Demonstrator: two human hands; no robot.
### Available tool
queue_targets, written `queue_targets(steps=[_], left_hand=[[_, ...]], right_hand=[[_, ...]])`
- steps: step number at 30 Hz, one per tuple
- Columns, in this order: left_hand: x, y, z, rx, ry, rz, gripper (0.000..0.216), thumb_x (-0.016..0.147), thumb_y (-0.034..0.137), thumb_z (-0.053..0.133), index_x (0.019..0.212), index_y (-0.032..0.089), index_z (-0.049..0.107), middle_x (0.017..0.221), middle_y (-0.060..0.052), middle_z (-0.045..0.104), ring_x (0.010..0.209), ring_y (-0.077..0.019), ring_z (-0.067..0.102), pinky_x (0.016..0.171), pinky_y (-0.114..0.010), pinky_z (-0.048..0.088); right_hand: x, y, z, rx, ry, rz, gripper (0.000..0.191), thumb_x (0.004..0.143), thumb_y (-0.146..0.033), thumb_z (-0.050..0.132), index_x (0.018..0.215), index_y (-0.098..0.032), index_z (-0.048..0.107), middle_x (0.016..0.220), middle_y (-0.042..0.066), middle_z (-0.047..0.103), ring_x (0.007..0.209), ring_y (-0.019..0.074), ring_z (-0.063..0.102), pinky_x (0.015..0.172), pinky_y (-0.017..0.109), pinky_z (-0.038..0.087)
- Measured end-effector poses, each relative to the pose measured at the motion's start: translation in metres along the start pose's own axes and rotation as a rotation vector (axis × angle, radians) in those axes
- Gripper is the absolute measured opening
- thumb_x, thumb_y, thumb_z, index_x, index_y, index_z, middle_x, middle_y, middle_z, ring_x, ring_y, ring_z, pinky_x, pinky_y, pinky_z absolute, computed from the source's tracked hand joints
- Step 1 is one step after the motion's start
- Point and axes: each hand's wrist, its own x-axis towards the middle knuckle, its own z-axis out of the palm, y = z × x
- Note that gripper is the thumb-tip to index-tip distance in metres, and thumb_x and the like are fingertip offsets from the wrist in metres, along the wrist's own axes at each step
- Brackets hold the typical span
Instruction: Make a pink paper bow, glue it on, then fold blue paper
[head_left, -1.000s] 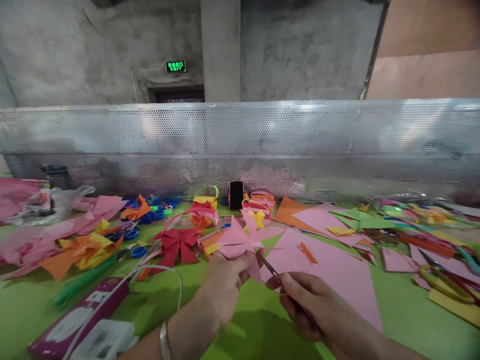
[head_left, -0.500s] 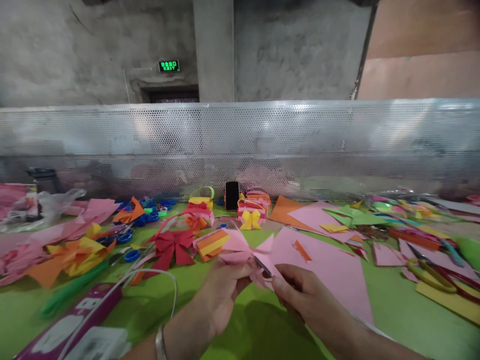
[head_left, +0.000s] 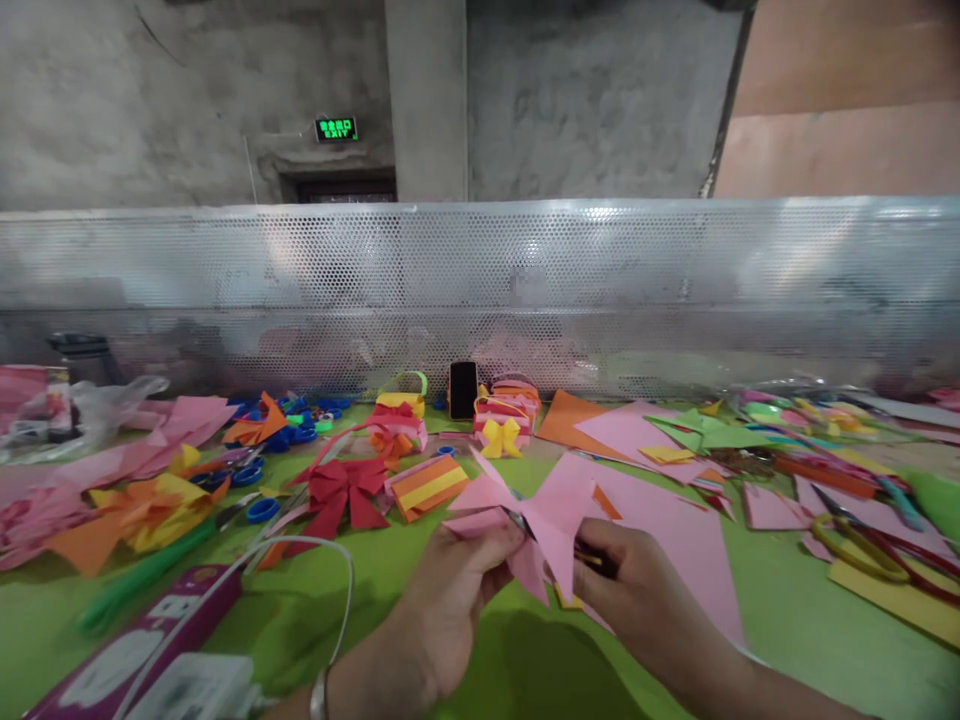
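Observation:
My left hand (head_left: 457, 585) is closed on a folded pink paper piece (head_left: 559, 515), pinching it near its middle. The paper has several pointed flaps that fan out to both sides, like a bow. In my right hand (head_left: 637, 580) is a pair of scissors (head_left: 597, 560); the fingers wrap round their dark handle and hide most of it. A metal tip shows at the paper's centre, while a pink flap covers the rest of the blades. Just beyond the hands lie a red paper bow (head_left: 346, 496) and an orange and yellow striped paper piece (head_left: 430, 488).
A large pink sheet (head_left: 675, 540) lies under my right hand. A phone (head_left: 463, 390) stands near the perforated metal partition (head_left: 480, 260), beside small paper bags (head_left: 504, 420). A purple power strip (head_left: 135, 650) with a white cable is at left, yellow and red scissors (head_left: 862, 550) at right.
The pink paper has turned and its right flaps now spread wider, over the blades. The scissors' blades, visible between my hands before, are now mostly behind the paper.

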Motion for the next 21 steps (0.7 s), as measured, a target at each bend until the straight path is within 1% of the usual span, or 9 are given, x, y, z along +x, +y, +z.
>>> queue_targets(steps=[3,5,7,11,13,18,21], left_hand=[[-0.0015,-0.0006,0.0022,0.028,-0.034,0.043,0.026,0.056,0.025,0.079,0.081,0.018,0.073,0.083,-0.006,0.073,0.077,-0.0172,0.063,0.07,-0.026,0.049],[-0.0018,-0.0012,0.0037,0.045,-0.034,0.065,0.023,0.056,0.024,0.079,0.078,0.019,0.074,0.078,-0.005,0.073,0.075,-0.018,0.063,0.07,-0.026,0.049],[-0.0019,-0.0023,0.0048,0.073,-0.046,0.068,0.017,0.057,0.024,0.078,0.073,0.019,0.074,0.073,-0.005,0.072,0.071,-0.0176,0.063,0.07,-0.026,0.049],[-0.0036,-0.0046,0.0053,0.101,-0.066,0.058,0.009,0.062,0.023,0.075,0.07,0.018,0.075,0.073,-0.004,0.072,0.07,-0.0159,0.063,0.069,-0.023,0.048],[-0.0047,-0.005,0.0054,0.087,-0.086,0.065,0.009,0.063,0.022,0.074,0.072,0.018,0.075,0.076,-0.004,0.073,0.071,-0.0155,0.063,0.069,-0.023,0.048],[-0.0058,-0.0037,0.0062,0.048,-0.089,0.069,0.015,0.063,0.019,0.074,0.078,0.018,0.075,0.077,-0.005,0.073,0.073,-0.0161,0.064,0.071,-0.024,0.048],[-0.006,-0.0027,0.007,0.045,-0.077,0.064,0.017,0.061,0.018,0.075,0.078,0.018,0.075,0.078,-0.005,0.074,0.074,-0.017,0.065,0.071,-0.024,0.049]], right_hand=[[0.0,-0.0013,-0.0002,0.002,0.02,0.024,0.02,0.071,-0.033,0.058,0.06,-0.016,0.054,0.055,-0.003,0.044,0.054,0.0117,0.038,0.049,0.022,0.03],[-0.0002,-0.0021,0.0007,0.042,0.002,0.025,0.017,0.07,-0.032,0.058,0.064,-0.016,0.056,0.057,-0.002,0.046,0.056,0.0123,0.039,0.05,0.022,0.031],[-0.0009,-0.003,0.0019,0.065,-0.014,0.025,0.016,0.069,-0.03,0.058,0.062,-0.016,0.055,0.059,-0.002,0.046,0.057,0.012,0.037,0.05,0.022,0.03],[-0.0026,-0.0043,0.0034,0.084,-0.025,0.034,0.014,0.068,-0.024,0.057,0.058,-0.017,0.051,0.058,-0.003,0.041,0.056,0.0103,0.031,0.049,0.022,0.026],[-0.0031,-0.0044,0.0034,0.082,-0.028,0.042,0.015,0.069,-0.023,0.055,0.057,-0.017,0.049,0.055,-0.004,0.037,0.053,0.0095,0.028,0.048,0.022,0.023],[-0.0033,-0.0044,0.003,0.078,-0.03,0.043,0.021,0.071,-0.028,0.056,0.055,-0.019,0.046,0.053,-0.006,0.031,0.05,0.009,0.022,0.046,0.024,0.019],[-0.0039,-0.0054,0.003,0.094,-0.049,0.069,0.023,0.072,-0.031,0.057,0.056,-0.019,0.047,0.051,-0.006,0.027,0.049,0.0088,0.02,0.045,0.024,0.017]])
